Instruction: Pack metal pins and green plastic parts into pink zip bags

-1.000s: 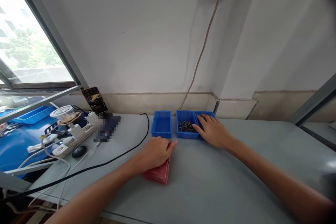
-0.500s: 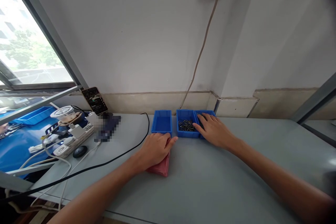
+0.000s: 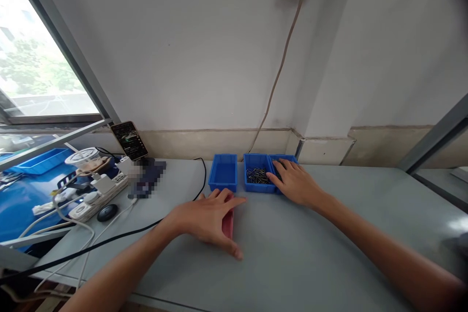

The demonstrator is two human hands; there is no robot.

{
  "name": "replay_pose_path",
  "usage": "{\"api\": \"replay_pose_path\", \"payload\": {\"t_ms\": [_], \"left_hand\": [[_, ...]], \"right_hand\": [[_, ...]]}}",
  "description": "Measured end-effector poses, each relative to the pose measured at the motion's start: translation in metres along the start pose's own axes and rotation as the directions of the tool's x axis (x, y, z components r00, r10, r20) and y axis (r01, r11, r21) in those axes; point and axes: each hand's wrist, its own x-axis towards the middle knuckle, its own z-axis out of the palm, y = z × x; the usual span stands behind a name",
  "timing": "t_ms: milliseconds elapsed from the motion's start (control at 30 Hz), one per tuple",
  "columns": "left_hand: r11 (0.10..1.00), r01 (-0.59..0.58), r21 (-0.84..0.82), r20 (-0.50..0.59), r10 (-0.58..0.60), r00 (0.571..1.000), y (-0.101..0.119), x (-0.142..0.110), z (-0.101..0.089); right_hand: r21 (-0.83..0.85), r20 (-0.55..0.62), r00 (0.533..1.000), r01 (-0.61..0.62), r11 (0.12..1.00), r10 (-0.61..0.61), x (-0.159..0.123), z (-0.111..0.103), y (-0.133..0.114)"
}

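Observation:
My left hand (image 3: 210,217) is over a flat pinkish-red thing (image 3: 228,224) on the table, perhaps a folded cloth or plastic bags. Its thumb and fingers are spread wide, and the hand covers most of that thing. Just beyond stands an empty blue bin (image 3: 223,173). Beside it a middle blue bin (image 3: 257,158) holds many small metal screws or pins (image 3: 258,175). Over the right blue bin (image 3: 289,158) lies my right hand (image 3: 296,183), fingers stretched into it and thumb on the wall it shares with the middle bin. Something dark shows under those fingers, mostly hidden.
A black cable (image 3: 127,234) runs across the grey table (image 3: 300,258). At the left are a power strip (image 3: 98,197) with chargers, a round black object (image 3: 107,212), a propped phone (image 3: 129,140) and a lidded cup (image 3: 81,157). The wall stands behind the bins.
My left hand has opened out: its thumb has swung toward me, away from the fingers, and the palm covers more of the pinkish-red thing. My right hand stays at the right bin.

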Motion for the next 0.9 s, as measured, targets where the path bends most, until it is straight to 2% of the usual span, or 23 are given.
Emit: {"api": "replay_pose_path", "payload": {"t_ms": [67, 133, 600, 900], "left_hand": [[0.999, -0.019, 0.025, 0.071, 0.017, 0.997, -0.002, 0.001, -0.001], [0.998, -0.038, 0.042, 0.095, 0.034, 0.995, -0.005, 0.003, -0.001], [0.991, -0.111, 0.078, -0.021, 0.113, 0.993, -0.014, -0.001, -0.003], [0.991, -0.116, 0.065, -0.061, 0.12, 0.991, -0.023, -0.004, -0.003]], "right_hand": [[0.001, 0.001, 1.0, 0.0, 1.0, 0.0, 0.0, -0.001, 0.0], [0.004, 0.003, 1.0, 0.0, 1.0, 0.0, -0.001, -0.002, 0.0], [0.047, 0.021, 1.0, 0.012, 0.999, -0.013, -0.018, -0.008, 0.006], [0.047, 0.047, 0.999, -0.017, 0.999, 0.015, -0.029, -0.013, 0.016]]}}
